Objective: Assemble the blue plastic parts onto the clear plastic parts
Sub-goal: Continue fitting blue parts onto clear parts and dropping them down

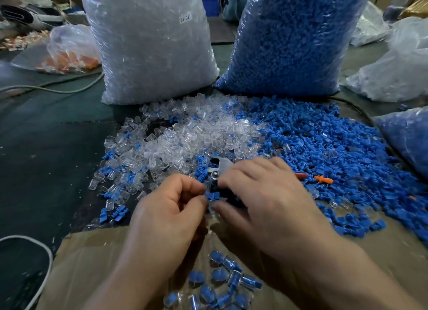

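Hands together at centre. Left hand (171, 205) pinches a blue part (213, 196) at its fingertips. Right hand (261, 194) curls in from the other side, grip hidden by its own fingers, so can't tell what it holds. Clear blur under the blue part — unreadable. Metal tool (220, 166) half hidden behind the right knuckles. Clear pile (196, 133) and blue pile (324, 147) just beyond — assembled pieces (222, 279) on cardboard (92, 263), partly cut off by the bottom edge.

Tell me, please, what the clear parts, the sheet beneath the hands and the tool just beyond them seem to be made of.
Clear parts: glossy transparent plastic, judging by the glints and see-through walls. Sheet: probably cardboard, matte brown with a creased edge. Tool: apparently bare metal, dull silver-grey with a round rivet.
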{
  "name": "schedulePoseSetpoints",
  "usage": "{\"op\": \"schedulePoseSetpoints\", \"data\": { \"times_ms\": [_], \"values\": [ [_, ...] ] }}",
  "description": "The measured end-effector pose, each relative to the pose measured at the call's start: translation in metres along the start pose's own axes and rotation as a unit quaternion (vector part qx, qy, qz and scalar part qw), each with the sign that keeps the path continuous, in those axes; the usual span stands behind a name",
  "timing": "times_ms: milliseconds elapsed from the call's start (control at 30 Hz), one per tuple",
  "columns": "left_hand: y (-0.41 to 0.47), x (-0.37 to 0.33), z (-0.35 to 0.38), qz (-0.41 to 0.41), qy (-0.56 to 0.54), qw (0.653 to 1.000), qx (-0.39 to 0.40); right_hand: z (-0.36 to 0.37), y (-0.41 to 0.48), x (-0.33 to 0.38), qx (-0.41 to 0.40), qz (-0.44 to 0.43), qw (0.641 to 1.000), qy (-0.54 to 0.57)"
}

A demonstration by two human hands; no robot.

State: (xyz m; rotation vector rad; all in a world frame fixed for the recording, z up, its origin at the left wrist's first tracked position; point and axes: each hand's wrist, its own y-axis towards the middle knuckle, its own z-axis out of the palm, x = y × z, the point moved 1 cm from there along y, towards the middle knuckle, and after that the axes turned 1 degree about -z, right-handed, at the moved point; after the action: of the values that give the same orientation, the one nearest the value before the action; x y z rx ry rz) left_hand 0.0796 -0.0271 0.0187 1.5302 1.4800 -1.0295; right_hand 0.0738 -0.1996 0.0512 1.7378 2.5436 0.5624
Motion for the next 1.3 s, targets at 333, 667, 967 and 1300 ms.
{"op": "schedulePoseSetpoints", "data": {
  "times_ms": [333, 667, 967, 1300],
  "values": [
    [-0.004, -0.014, -0.01, 0.003, -0.043, 0.998, 0.052, 0.002, -0.004, 0.009, -0.079, -0.063, 0.992, 0.076],
    [-0.004, -0.017, -0.025, 0.186, 0.01, 0.969, 0.162, -0.01, -0.01, 0.022, 0.194, 0.287, 0.71, 0.613],
    [0.004, -0.008, -0.04, 0.151, 0.212, 0.921, 0.29, -0.008, -0.013, 0.005, 0.172, 0.134, 0.976, 0.012],
    [0.018, 0.004, -0.057, 0.029, 0.385, 0.921, -0.061, 0.013, -0.01, 0.01, 0.129, 0.069, 0.989, 0.0]
  ]
}}
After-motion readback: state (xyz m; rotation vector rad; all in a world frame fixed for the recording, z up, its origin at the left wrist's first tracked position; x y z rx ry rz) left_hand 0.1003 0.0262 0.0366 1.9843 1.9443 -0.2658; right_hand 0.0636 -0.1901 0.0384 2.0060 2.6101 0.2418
